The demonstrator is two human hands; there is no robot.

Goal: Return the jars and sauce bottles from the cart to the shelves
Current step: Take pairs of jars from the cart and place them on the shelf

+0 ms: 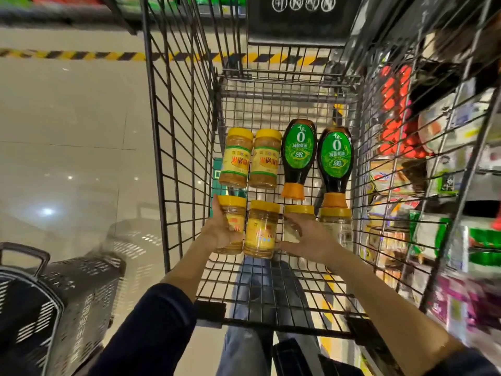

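Note:
A black wire cart [179,147] holds several yellow-lidded jars and two dark sauce bottles with green labels [299,156] [336,164], all lying flat. Two jars [235,158] [264,158] lie in the far row. In the near row, my left hand [221,232] wraps around the leftmost jar [233,210]. My right hand [309,237] curls around the third jar [298,210], its thumb against the second jar [261,229]. A further jar [334,221] lies at the right end.
Shelves packed with packaged goods [433,164] run along the cart's right side. A dark plastic basket [54,294] with a handle stands on the glossy floor at lower left. A yellow-black striped line [81,55] crosses the floor beyond.

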